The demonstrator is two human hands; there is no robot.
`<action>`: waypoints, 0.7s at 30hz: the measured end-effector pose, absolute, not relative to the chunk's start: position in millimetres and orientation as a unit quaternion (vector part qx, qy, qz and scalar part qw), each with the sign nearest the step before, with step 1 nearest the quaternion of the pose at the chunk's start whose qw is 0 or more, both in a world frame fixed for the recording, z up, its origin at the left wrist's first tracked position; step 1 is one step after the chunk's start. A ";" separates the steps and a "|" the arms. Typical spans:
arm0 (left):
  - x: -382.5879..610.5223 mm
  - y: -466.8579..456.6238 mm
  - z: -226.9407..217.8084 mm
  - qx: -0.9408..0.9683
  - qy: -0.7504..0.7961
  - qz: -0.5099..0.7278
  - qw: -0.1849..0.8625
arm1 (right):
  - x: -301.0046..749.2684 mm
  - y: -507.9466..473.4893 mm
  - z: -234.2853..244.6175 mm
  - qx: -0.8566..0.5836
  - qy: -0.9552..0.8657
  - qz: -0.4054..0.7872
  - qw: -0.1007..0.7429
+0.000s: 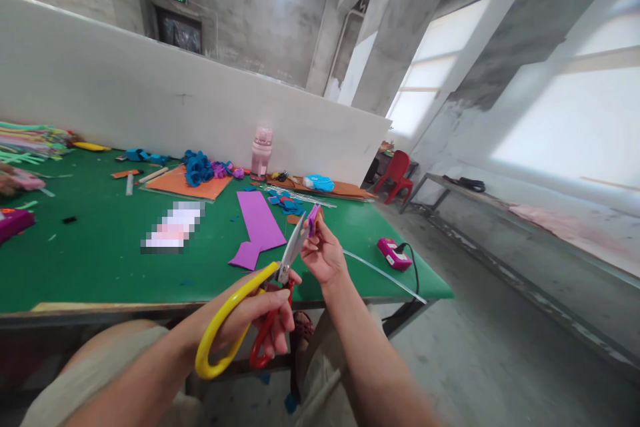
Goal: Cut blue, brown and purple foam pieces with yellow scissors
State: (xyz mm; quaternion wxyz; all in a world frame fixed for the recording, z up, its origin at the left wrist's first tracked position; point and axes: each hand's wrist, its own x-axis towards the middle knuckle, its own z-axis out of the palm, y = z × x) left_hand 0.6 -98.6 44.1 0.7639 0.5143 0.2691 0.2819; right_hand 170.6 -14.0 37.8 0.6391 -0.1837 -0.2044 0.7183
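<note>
My left hand (pixel 267 313) is closed round a pair of scissors (pixel 292 248) with one yellow and one red handle. The blades point up and away, their tips close beside a small purple piece (pixel 313 219). That piece is pinched in the fingers of my right hand (pixel 324 255), just above the table's front part. Whether the blades touch it I cannot tell. A long purple sheet (pixel 261 219) lies on the green table beyond my left hand, with a smaller purple offcut (pixel 245 256) at its near end.
Blue curled pieces (pixel 199 168) rest on an orange sheet (pixel 165 183). Behind stands a pink bottle (pixel 261 153) against a white partition (pixel 200 100). A magenta box (pixel 394 253) with a black cable sits near the right edge. Another person's hand (pixel 13 180) shows at far left.
</note>
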 end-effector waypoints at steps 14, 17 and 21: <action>2.0 -99.8 43.2 0.491 0.261 0.283 0.781 | 168.0 -15.1 35.1 -0.203 -0.249 0.698 0.640; 3.3 -99.0 45.5 0.480 0.265 0.293 0.783 | 172.3 -14.0 38.0 -0.181 -0.272 0.682 0.654; 3.6 -97.5 45.3 0.477 0.277 0.282 0.785 | 176.0 -14.2 41.7 -0.187 -0.274 0.677 0.657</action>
